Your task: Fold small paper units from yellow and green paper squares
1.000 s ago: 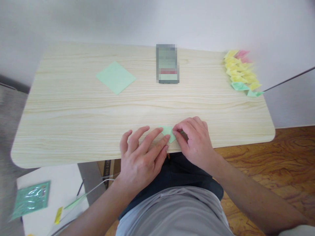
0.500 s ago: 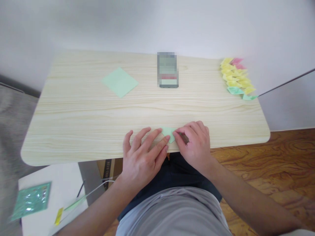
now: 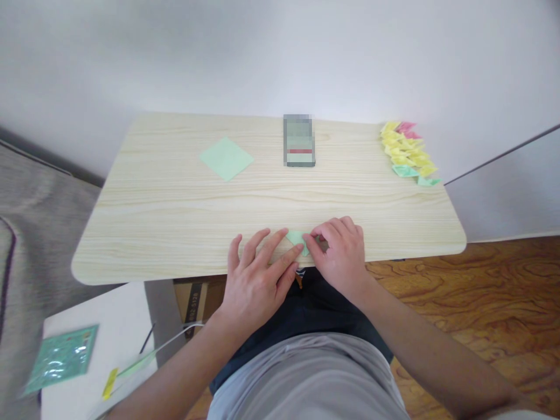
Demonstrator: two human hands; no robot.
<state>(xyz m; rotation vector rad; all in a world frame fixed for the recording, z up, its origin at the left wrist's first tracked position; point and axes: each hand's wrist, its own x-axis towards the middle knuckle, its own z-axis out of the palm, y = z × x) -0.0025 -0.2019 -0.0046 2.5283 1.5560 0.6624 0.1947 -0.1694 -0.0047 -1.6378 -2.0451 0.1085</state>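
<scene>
A small folded piece of light green paper (image 3: 296, 236) lies near the table's front edge, between my two hands. My left hand (image 3: 261, 274) rests with its fingers spread, the index and middle fingertips pressing on the paper's left and lower parts. From the other side, my right hand (image 3: 339, 252) pinches the paper's right edge between thumb and index finger, its other fingers curled. Part of the paper is hidden under the fingertips.
On the pale wood table (image 3: 175, 227) lie a flat green paper square (image 3: 226, 158), a blurred-out phone-like device (image 3: 299, 141) and several folded yellow (image 3: 405, 149), pink and green papers. A lower white surface (image 3: 118, 315) at left bears a green plastic packet (image 3: 63, 357).
The camera view has shifted, so the table appears farther off. My right hand has moved slightly left over the paper's right edge, still pinching it. The left hand keeps pressing.
</scene>
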